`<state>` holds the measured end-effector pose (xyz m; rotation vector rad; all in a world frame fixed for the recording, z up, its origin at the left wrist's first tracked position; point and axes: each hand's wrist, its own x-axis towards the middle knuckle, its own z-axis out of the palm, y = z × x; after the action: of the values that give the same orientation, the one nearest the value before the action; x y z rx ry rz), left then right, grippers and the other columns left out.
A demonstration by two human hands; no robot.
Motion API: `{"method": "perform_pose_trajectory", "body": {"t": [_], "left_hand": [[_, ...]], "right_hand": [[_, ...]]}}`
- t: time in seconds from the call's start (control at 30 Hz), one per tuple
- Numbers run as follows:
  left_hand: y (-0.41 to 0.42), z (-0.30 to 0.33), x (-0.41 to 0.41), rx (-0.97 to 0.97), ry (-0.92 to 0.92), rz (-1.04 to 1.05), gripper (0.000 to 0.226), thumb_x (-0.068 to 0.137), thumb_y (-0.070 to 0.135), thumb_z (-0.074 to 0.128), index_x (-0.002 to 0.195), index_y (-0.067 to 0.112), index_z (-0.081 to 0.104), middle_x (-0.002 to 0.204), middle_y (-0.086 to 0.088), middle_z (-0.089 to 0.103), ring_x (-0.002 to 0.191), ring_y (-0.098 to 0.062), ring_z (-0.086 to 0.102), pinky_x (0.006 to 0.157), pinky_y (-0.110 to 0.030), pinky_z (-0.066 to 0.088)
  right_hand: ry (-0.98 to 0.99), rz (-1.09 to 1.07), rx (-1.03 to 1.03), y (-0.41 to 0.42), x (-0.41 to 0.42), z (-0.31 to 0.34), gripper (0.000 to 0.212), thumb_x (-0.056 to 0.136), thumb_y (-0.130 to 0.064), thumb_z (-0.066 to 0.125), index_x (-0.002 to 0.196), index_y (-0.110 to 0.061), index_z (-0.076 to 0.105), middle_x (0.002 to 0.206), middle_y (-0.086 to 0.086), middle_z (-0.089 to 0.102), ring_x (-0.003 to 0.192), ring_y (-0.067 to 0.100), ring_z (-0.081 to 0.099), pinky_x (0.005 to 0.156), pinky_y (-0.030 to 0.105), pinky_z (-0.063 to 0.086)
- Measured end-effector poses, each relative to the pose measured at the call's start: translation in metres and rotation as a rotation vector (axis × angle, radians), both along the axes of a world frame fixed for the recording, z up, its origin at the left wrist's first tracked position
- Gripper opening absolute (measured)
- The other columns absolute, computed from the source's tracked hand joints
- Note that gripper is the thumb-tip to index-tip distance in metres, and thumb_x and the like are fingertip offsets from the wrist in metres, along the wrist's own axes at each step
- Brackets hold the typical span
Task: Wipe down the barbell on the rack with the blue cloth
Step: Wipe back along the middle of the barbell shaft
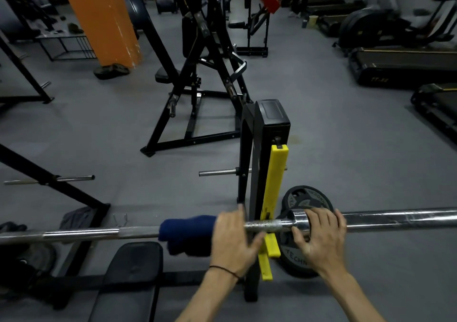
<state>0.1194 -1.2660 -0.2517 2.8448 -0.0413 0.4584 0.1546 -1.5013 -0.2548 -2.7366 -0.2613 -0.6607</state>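
The bar (81, 234) lies across the room from left to right, resting on the rack (259, 173), a black upright with a yellow guard (273, 188) down its front. The cloth (188, 232), dark blue and bunched, is wrapped over the bar just left of the upright, with a fold hanging below the shaft.

The left hand (233, 235) sits on the bar at the cloth's right end, fingers curled over the top and the thumb reaching right under the knurled part of the shaft; it grips the bar and the edge of the cloth together. A thin dark band circles that wrist.

The right hand (319, 235) is on the other side of the upright, draped over the bar's collar where the thick chrome sleeve begins. Its fingers bend down around the front of the collar, holding it.

Behind and below that hand a black plate (296, 259) leans by the foot of the rack, with a second plate (309, 198) behind it. A black bench (133, 272) stands below the bar at the left. The floor is grey, and other black frames and treadmills stand farther off.
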Motion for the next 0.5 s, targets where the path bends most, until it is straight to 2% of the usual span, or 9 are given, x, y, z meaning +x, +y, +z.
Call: {"method": "perform_pose_trajectory", "body": {"t": [0.1,0.17,0.2,0.3,0.4,0.5], "left_hand": [[-0.011,0.005,-0.001,0.018,-0.005,-0.201,0.084,0.100,0.072,0.026,0.156,0.009,0.033,0.150,-0.009,0.050,0.140,-0.025,0.046,0.123,-0.041,0.025],[0.021,-0.001,-0.013,0.006,-0.050,-0.163,0.077,0.103,0.065,0.031,0.156,0.009,0.032,0.161,-0.011,0.036,0.150,-0.024,0.030,0.125,-0.041,0.017],[0.043,-0.004,-0.023,0.012,-0.065,-0.102,0.074,0.104,0.062,0.030,0.155,0.009,0.034,0.160,-0.012,0.036,0.151,-0.025,0.027,0.125,-0.041,0.014],[0.083,-0.009,-0.039,0.104,0.007,0.031,0.067,0.104,0.060,0.024,0.148,0.013,0.040,0.148,-0.008,0.052,0.142,-0.024,0.040,0.125,-0.038,0.013],[0.048,-0.004,-0.019,0.123,0.104,0.104,0.061,0.103,0.060,0.028,0.136,0.016,0.054,0.128,-0.005,0.061,0.126,-0.029,0.053,0.124,-0.046,0.018],[-0.004,0.004,-0.002,0.157,0.055,-0.058,0.052,0.101,0.052,0.039,0.129,0.015,0.062,0.114,-0.003,0.064,0.108,-0.027,0.060,0.116,-0.048,0.025]], "right_hand": [[0.009,0.019,-0.011,-0.003,0.001,-0.001,0.059,0.090,-0.056,0.044,0.111,-0.007,0.069,0.112,0.010,0.065,0.109,0.033,0.059,0.115,0.058,0.028],[0.008,0.018,-0.008,-0.005,0.000,-0.001,0.059,0.089,-0.055,0.044,0.111,-0.007,0.068,0.112,0.010,0.065,0.110,0.033,0.058,0.115,0.058,0.028],[0.002,0.016,-0.006,-0.003,0.001,-0.002,0.058,0.089,-0.055,0.044,0.111,-0.007,0.068,0.112,0.010,0.065,0.110,0.034,0.058,0.115,0.059,0.028],[-0.002,0.004,-0.011,-0.001,0.001,-0.002,0.059,0.088,-0.054,0.044,0.109,-0.005,0.069,0.110,0.012,0.065,0.109,0.035,0.058,0.114,0.059,0.028],[-0.006,-0.011,-0.017,0.002,0.000,-0.003,0.059,0.088,-0.054,0.044,0.109,-0.004,0.068,0.110,0.013,0.065,0.108,0.037,0.058,0.114,0.060,0.028],[-0.003,-0.008,-0.023,0.001,0.000,-0.002,0.060,0.089,-0.054,0.043,0.110,-0.004,0.068,0.111,0.013,0.064,0.108,0.036,0.058,0.114,0.059,0.028]]}}
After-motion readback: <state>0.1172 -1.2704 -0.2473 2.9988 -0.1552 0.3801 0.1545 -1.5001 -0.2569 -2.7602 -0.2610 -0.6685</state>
